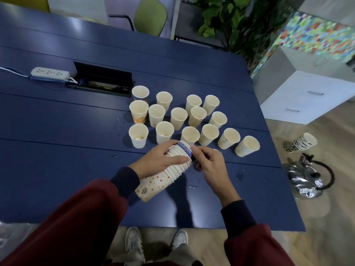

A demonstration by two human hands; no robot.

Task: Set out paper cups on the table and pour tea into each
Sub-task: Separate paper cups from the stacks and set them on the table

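Left hand [163, 160] grips the stack [169, 171], its axis slanting toward upper right, where right hand [209, 166] pinches the top cup [185, 150].

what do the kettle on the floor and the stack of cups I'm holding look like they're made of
The kettle looks like polished metal, probably steel: mirror-bright, warped reflections, with a dark handle. The stack of cups looks like matte paper: thin rolled rims, printed dots, no shine.

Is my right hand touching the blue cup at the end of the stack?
Touching. The head view shows the right hand with its fingertips pinching the rim of the blue cup at the top of the stack, which the left hand grips.
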